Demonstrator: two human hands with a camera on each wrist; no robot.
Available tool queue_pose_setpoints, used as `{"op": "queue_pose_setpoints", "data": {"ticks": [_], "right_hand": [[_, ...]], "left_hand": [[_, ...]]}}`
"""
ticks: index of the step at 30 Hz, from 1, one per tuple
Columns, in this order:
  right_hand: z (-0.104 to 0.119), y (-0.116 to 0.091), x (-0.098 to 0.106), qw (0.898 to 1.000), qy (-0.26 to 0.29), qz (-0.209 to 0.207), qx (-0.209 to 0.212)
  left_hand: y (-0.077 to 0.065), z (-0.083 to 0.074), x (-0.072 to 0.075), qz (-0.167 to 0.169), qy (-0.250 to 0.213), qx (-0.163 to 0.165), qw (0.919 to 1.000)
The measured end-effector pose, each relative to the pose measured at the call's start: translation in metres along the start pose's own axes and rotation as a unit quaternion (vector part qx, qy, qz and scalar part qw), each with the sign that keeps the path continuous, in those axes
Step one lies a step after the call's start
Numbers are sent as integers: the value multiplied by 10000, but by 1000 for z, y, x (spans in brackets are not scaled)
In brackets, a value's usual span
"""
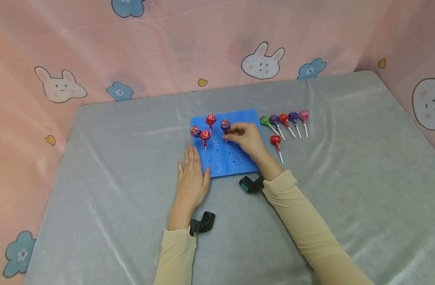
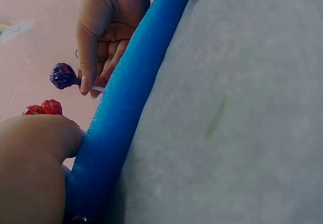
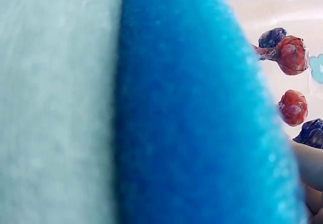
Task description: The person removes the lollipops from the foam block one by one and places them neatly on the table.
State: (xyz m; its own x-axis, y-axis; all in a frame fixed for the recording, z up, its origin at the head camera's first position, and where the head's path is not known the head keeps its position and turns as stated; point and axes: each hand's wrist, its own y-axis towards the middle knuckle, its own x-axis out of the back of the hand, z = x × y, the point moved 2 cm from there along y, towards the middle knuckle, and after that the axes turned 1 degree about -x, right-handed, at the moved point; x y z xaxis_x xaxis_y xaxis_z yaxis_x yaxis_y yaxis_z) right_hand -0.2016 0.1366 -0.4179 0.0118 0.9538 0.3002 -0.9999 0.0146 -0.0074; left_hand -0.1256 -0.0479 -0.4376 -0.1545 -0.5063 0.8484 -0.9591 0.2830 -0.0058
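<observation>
Left hand [image 1: 191, 180], one, nearest the body: lying flat, fingers straight, resting along the left edge of the foam [image 1: 221, 169]; gripping nothing.

Foam, blue, one: lying on the grey surface [image 1: 114, 166], showing small holes [image 1: 233, 161] in its near half.

Right hand [image 1: 249, 139], one: hanging over the foam's right part, thumb and fingers pinching narrowly on a stick.

Purple lollipop [image 1: 225, 126], one: sitting in that pinch above the foam, lying forward and rightward of the left hand, the right hand plainly being the nearer. Long axis standing close to upright, head up, stick pointing down at the foam; from the left wrist view the foam's edge is hiding the tip, so whether it is entering a hole I cannot tell.

Standing lollipops [image 1: 205, 135], three: rising from the foam, left of the purple one.

Loose lollipops [image 1: 283, 118], six: lying right of the foam, five making a row, one red lying nearer the body.

Curtain [image 1: 217, 43], pink: hanging behind everything.
</observation>
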Motion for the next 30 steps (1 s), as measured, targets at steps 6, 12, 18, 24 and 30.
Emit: {"op": "queue_pose_setpoints", "data": {"ticks": [6, 12, 18, 24, 30], "right_hand": [[-1, 0, 0, 9998, 178, -17, 66], [-1, -1, 1, 9995, 303, -55, 98], [-1, -1, 1, 9987, 500, -43, 94], [1, -2, 1, 9979, 633, -64, 96], [2, -3, 1, 9958, 915, -44, 31]], "left_hand": [[-1, 1, -1, -15, -16, -8, 10000], [-1, 0, -1, 12, 8, 7, 10000], [-1, 0, 0, -15, 0, -5, 10000], [-1, -1, 1, -39, 11, -27, 10000], [-1, 0, 1, -36, 28, -42, 10000]]}}
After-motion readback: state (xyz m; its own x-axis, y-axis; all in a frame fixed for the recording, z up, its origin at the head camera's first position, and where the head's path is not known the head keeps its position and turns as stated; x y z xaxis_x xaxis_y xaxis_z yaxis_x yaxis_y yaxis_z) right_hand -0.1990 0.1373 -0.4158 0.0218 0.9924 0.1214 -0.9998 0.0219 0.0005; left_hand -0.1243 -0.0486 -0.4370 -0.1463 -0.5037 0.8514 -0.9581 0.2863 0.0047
